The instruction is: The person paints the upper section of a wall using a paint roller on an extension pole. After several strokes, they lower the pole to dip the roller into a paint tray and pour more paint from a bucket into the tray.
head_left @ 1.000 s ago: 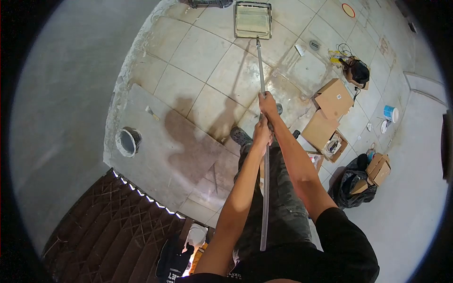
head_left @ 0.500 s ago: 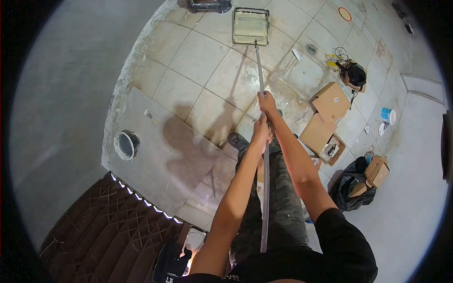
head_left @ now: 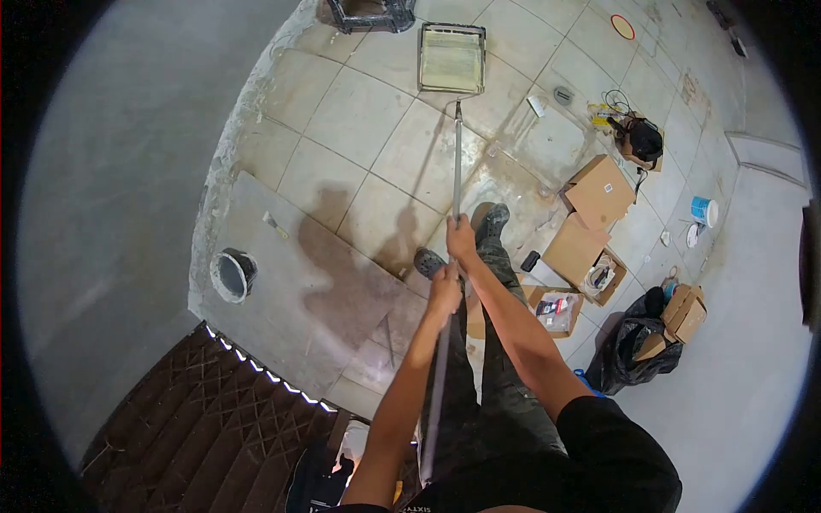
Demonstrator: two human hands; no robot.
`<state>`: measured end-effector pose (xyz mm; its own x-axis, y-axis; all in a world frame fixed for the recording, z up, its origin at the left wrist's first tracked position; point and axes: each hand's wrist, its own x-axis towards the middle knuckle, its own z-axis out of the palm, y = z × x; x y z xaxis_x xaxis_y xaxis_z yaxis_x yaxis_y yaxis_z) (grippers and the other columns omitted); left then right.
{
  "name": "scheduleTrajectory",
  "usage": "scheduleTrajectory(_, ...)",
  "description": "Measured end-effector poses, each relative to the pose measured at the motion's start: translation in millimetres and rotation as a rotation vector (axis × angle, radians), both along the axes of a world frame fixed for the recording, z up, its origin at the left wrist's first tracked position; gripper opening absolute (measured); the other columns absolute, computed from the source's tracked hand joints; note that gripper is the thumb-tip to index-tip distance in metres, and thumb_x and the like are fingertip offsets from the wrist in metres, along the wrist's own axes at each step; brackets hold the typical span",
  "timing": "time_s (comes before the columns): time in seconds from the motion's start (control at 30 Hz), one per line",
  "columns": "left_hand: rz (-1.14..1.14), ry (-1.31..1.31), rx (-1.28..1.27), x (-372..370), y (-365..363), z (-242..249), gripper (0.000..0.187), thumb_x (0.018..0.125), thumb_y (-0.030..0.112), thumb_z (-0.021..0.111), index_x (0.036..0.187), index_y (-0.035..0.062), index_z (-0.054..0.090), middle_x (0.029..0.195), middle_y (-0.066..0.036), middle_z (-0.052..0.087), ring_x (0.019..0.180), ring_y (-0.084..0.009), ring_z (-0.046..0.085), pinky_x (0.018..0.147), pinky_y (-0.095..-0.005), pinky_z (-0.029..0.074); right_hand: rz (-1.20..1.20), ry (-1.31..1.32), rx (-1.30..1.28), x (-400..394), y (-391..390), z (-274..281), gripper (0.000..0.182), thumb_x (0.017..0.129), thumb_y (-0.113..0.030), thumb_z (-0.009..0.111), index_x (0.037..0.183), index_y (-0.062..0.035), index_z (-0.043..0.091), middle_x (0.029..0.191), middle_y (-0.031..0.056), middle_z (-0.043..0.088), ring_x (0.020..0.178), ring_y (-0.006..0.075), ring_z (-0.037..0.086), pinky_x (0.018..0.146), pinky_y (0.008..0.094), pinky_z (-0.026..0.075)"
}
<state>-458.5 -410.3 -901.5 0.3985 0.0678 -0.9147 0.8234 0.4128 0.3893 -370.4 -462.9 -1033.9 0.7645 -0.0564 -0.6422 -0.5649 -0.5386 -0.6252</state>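
Note:
Both my hands grip the long pole (head_left: 458, 162) of a paint roller. My right hand (head_left: 462, 239) is closed around it higher up, and my left hand (head_left: 444, 292) is wrapped round it just below, nearer my body. From the pole's far end, the thin wire frame reaches the near edge of a paint tray (head_left: 484, 60) on the floor. Pale yellowish paint covers the tray's inside. I cannot clearly make out the roller sleeve against that paint. The pole's lower end runs down past my legs.
A black step stool (head_left: 373, 15) stands beyond the tray. On the left are a bucket (head_left: 233, 275) and a brush (head_left: 275, 225). Open cardboard boxes (head_left: 601, 190), a black bag (head_left: 617, 350) and a white-blue tub (head_left: 705, 211) lie right. A brown folding gate (head_left: 214, 410) borders the lower left.
The pole and both hands have moved toward my body and slightly left. The roller's wire frame has shifted to the tray's near edge. My feet now show more, farther apart.

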Motion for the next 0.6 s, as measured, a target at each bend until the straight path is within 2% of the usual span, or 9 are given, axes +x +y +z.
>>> scheduleTrajectory(0.03,-0.032,0.016,0.037,7.3,12.1,-7.2,0.039,0.108,0.049,0.041,0.092,0.0133,0.046,0.052,0.002,0.035,0.031,-0.0128,0.032,0.029,-0.0307,0.026,-0.050,0.042,0.072,11.3,10.0,1.0,0.041,0.102,-0.034,0.054,0.115,0.0050,0.054,0.099,0.0347,0.068,0.095,0.0522,0.067,0.084,0.0547,0.052)
scheduleTrajectory(0.1,-0.106,0.047,0.074,44.6,45.3,21.8,0.039,0.108,0.047,0.041,0.091,0.0121,0.047,0.054,0.002,0.037,0.033,-0.0124,0.035,0.029,-0.0306,0.027,-0.100,0.049,0.145,39.1,34.6,5.2,0.041,0.102,-0.034,0.054,0.115,0.0050,0.054,0.100,0.0348,0.068,0.095,0.0511,0.067,0.084,0.0540,0.052)
scheduleTrajectory(0.17,-0.233,-0.178,0.174,49.1,78.3,-29.5,0.043,0.108,0.047,0.040,0.093,0.0088,0.051,0.056,-0.001,0.041,0.034,-0.0135,0.037,0.031,-0.0329,0.030,-0.193,0.100,0.210,66.5,63.1,28.1,0.041,0.102,-0.034,0.054,0.115,0.0049,0.054,0.101,0.0350,0.068,0.096,0.0504,0.068,0.084,0.0539,0.052)
scheduleTrajectory(0.27,-0.455,-0.287,0.487,63.5,91.5,-38.8,0.048,0.109,0.046,0.038,0.098,0.0028,0.058,0.063,-0.010,0.053,0.040,-0.0214,0.048,0.040,-0.0395,0.040,-0.324,0.151,0.214,89.1,89.7,49.7,0.040,0.103,-0.034,0.052,0.115,0.0043,0.054,0.101,0.0352,0.068,0.095,0.0508,0.068,0.084,0.0549,0.051)
scheduleTrajectory(0.33,-0.554,-0.243,0.565,72.1,94.6,-19.9,0.050,0.109,0.042,0.037,0.104,-0.0017,0.061,0.081,-0.021,0.060,0.065,-0.0351,0.055,0.061,-0.0466,0.045,-0.286,0.067,0.127,80.3,95.4,20.0,0.039,0.103,-0.034,0.051,0.115,0.0039,0.053,0.102,0.0352,0.068,0.093,0.0520,0.068,0.083,0.0562,0.051)
scheduleTrajectory(0.37,-0.574,-0.200,0.511,66.4,96.1,-5.8,0.051,0.109,0.040,0.036,0.107,-0.0040,0.062,0.096,-0.029,0.062,0.087,-0.0450,0.056,0.078,-0.0510,0.045,-0.257,0.032,0.085,72.8,95.9,15.6,0.039,0.104,-0.034,0.050,0.116,0.0039,0.052,0.101,0.0352,0.068,0.093,0.0528,0.067,0.083,0.0570,0.051)
scheduleTrajectory(0.43,-0.619,-0.191,0.498,45.5,98.7,10.1,0.051,0.108,0.037,0.035,0.111,-0.0058,0.063,0.111,-0.037,0.064,0.109,-0.0548,0.058,0.095,-0.0552,0.046,-0.196,-0.038,0.002,40.1,92.7,29.6,0.039,0.104,-0.034,0.049,0.117,0.0038,0.050,0.100,0.0351,0.068,0.093,0.0543,0.066,0.083,0.0586,0.050)
scheduleTrajectory(0.5,-0.676,-0.260,0.580,20.4,102.7,21.5,0.049,0.108,0.037,0.037,0.111,-0.0046,0.064,0.111,-0.036,0.064,0.110,-0.0544,0.058,0.093,-0.0550,0.047,-0.192,0.037,-0.008,11.9,94.4,43.1,0.040,0.105,-0.034,0.048,0.120,0.0030,0.048,0.098,0.0347,0.068,0.096,0.0557,0.065,0.084,0.0600,0.049)
scheduleTrajectory(0.6,-0.595,-0.286,0.496,-4.2,118.0,22.9,0.047,0.108,0.037,0.040,0.111,-0.0045,0.063,0.108,-0.035,0.064,0.109,-0.0543,0.058,0.090,-0.0536,0.048,-0.191,0.074,0.021,-10.7,103.2,45.4,0.040,0.105,-0.035,0.048,0.120,0.0025,0.047,0.097,0.0349,0.068,0.097,0.0563,0.064,0.084,0.0608,0.049)
